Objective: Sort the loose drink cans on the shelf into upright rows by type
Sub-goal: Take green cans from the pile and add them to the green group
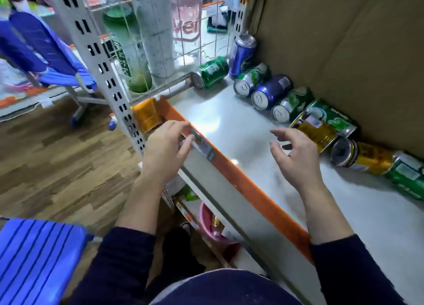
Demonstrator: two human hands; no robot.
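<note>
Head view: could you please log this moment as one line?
tall blue can standing, other cans lying | left hand open at shelf edge | right hand open near gold can

Five green cans (210, 75), two blue cans (270, 92) and two gold cans (362, 158) on one shelf (220, 130).

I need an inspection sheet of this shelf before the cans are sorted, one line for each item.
Surface: pale shelf, orange front edge.
Job's things: upright blue can at the back; green cans, lying blue can and gold cans on their sides along the cardboard.
Clutter: nothing seen.
Hands: left hand at the front edge, right hand over the shelf; both empty.
Cables: nothing seen.
Surroundings: wire basket with bottles, blue stool, wooden floor.
</note>
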